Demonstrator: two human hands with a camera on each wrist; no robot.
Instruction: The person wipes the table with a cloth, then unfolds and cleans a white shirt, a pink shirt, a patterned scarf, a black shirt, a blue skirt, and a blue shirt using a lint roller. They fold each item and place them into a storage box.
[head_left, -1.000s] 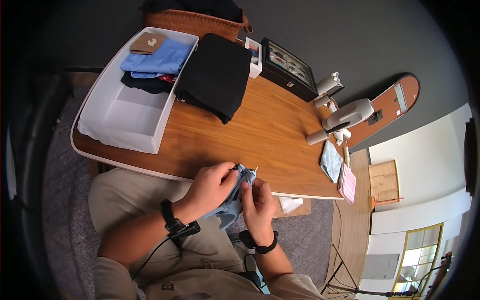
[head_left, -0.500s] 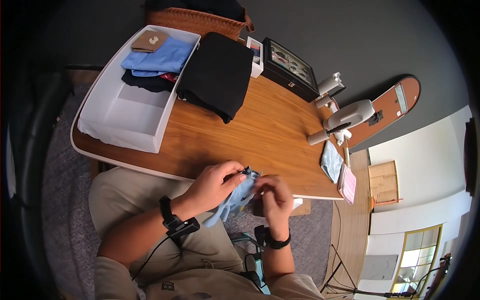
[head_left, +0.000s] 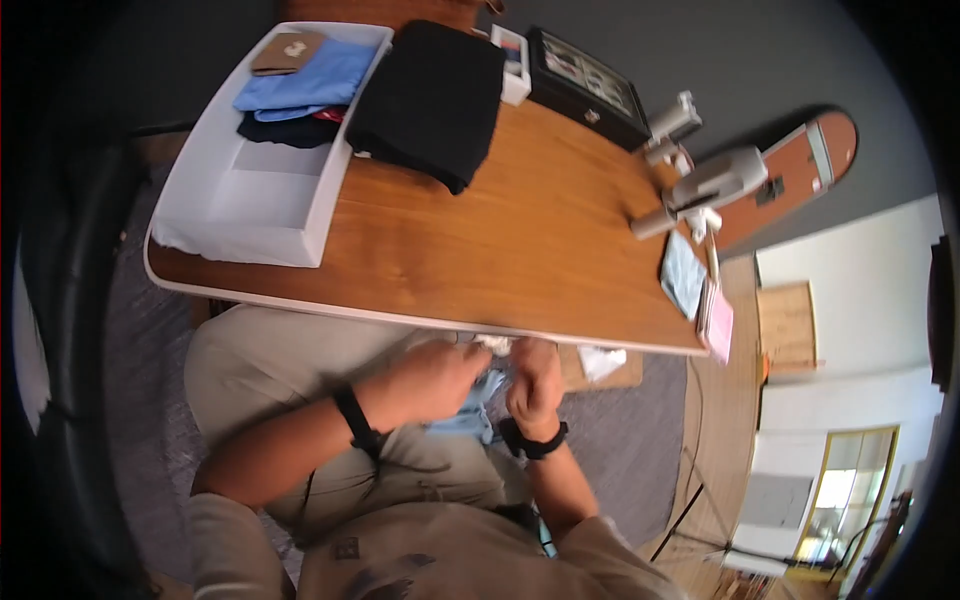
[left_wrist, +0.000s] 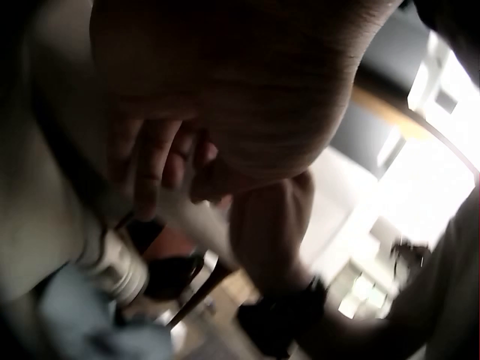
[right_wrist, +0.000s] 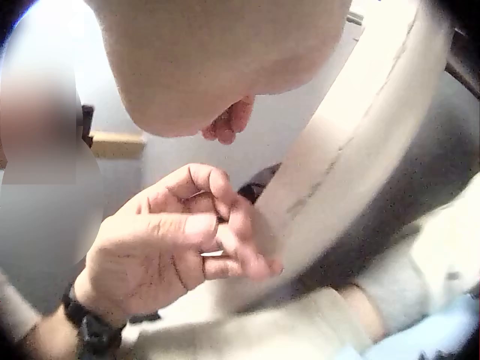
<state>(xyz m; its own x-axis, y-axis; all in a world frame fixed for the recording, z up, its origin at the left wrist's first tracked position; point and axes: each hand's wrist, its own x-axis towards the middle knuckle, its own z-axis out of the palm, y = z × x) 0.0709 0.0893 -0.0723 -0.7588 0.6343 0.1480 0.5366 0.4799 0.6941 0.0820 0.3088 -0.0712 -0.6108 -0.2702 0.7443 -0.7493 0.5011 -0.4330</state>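
Observation:
In the head view my left hand [head_left: 430, 382] and right hand [head_left: 537, 382] are close together just below the table's near edge, both blurred. Light blue cloth [head_left: 470, 415] lies on the lap beneath them. The right wrist view shows the left hand [right_wrist: 161, 247] with curled fingers, thumb against the index finger, and nothing visible in it. Above it, the right hand's fingers [right_wrist: 229, 124] are curled in, also with nothing visible. The blue cloth [right_wrist: 442, 330] is apart from both hands there. A small pale thing [head_left: 493, 345] shows between the hands, too blurred to identify.
On the wooden table [head_left: 430, 260] stand a white box [head_left: 310, 235] holding folded clothes, a folded black garment [head_left: 430, 100], a black display case [head_left: 590, 85] and a grey-white appliance [head_left: 715, 180]. Blue cloth [head_left: 683, 275] and pink cloth [head_left: 716, 322] lie at the right end.
The hands have moved down from over the table edge, and the blue cloth formerly held between them is now lower, on the lap. The camera view has shifted, with the table higher in it.

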